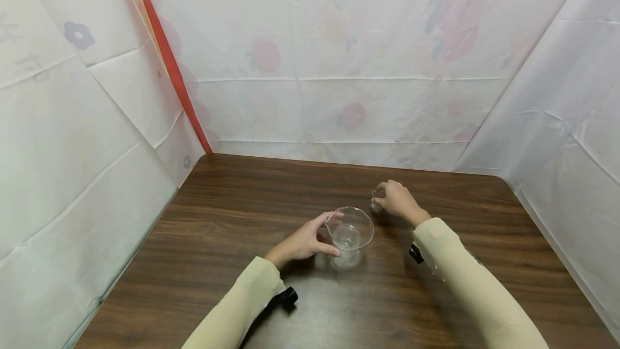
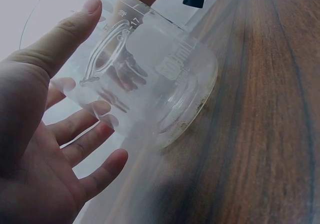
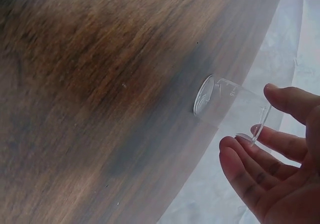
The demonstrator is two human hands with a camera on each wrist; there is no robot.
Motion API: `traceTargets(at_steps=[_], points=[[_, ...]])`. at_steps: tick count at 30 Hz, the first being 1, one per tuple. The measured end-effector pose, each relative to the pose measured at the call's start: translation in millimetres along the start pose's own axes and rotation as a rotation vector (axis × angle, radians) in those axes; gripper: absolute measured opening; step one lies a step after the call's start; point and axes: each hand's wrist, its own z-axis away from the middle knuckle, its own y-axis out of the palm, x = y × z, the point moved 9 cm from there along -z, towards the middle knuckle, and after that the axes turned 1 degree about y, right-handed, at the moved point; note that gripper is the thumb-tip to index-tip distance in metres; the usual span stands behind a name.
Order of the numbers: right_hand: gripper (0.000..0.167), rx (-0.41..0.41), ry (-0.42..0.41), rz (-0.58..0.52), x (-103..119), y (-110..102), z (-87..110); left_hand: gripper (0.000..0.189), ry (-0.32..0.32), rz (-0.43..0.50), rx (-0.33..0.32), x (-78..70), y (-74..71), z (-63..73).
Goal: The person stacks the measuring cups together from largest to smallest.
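Observation:
In the head view, my left hand (image 1: 307, 238) holds the left side of a large clear glass beaker (image 1: 360, 225), thumb on the near side and fingers on the far side. Its spout (image 2: 107, 52) faces the palm, and white measuring marks show on the wall. Inside it appears the round rim of a smaller glass vessel (image 1: 346, 236). Farther back and to the right, my right hand (image 1: 399, 201) pinches a small clear beaker (image 3: 232, 99) near its rim, between thumb and fingers. The small beaker's base points down toward the table.
Both beakers are over a dark wood-grain table (image 1: 218, 220). White printed sheets (image 1: 315, 58) hang along its back and sides, with a red strip (image 1: 169, 63) near the back left corner. Black wrist cameras (image 1: 289, 296) stick out below the sleeves.

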Motion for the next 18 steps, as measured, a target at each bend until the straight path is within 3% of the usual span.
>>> traceTargets(at_steps=[18], points=[[0.038,-0.007,0.002,-0.046,1.5,-7.0,4.8,0.084,-0.013,-0.002,0.009,-0.1,-1.0,0.2]])
